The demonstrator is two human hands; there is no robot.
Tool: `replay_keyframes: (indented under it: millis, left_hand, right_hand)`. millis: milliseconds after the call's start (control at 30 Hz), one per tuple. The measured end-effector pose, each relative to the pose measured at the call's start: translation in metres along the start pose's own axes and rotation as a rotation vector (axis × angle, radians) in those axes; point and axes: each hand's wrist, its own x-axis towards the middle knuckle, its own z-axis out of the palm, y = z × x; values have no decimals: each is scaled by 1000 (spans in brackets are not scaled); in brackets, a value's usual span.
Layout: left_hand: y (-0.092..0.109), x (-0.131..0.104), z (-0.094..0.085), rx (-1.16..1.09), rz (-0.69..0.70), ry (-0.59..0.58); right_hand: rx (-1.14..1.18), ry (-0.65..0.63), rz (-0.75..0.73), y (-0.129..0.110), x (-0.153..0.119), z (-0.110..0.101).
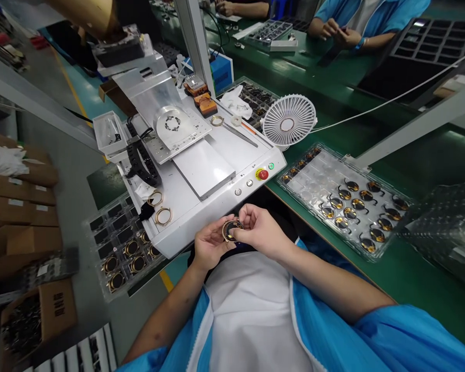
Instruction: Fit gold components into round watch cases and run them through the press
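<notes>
Just in front of my body, past the machine's front edge, I hold a round watch case [229,232] with a gold-coloured rim and a dark inside. My left hand [210,244] grips it from the left, fingers curled around its edge. From the other side my right hand [262,231] is closed on it, the thumb pressed on the dark inside and the fingers bent at the far rim. My fingers hide part of the case. On the machine's left corner lie two loose gold rings [163,216].
The white machine [194,217] has a metal fixture [172,126] and a red button [262,174]. Tweezers [240,135] lie on it, and a white fan [289,120] stands beside. Trays of round parts sit right [313,178] and left [126,227]. A co-worker's hands [339,33] show across the bench.
</notes>
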Motion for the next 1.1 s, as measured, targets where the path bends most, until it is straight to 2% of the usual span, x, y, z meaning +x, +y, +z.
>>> replay_keyframes:
  millis: [233, 600, 700, 867, 1000, 1100]
  left_hand:
    - [0, -2, -2, 33, -6, 48]
    - [4, 0, 3, 85, 55, 85]
    - [3, -1, 2, 100, 71, 100]
    - [1, -3, 2, 101, 142, 94]
    - [-2, -7, 0, 139, 125, 32]
    - [-5, -9, -1, 155, 103, 27]
  right_hand:
    - [-75, 7, -41, 2, -2, 6]
    - [-40, -17, -73, 9, 0, 6]
    - [24, -39, -27, 8, 3, 4]
    - [13, -137, 177, 11, 8, -9]
    - [56, -172, 192, 21, 9, -17]
    - [90, -162, 202, 28, 10, -14]
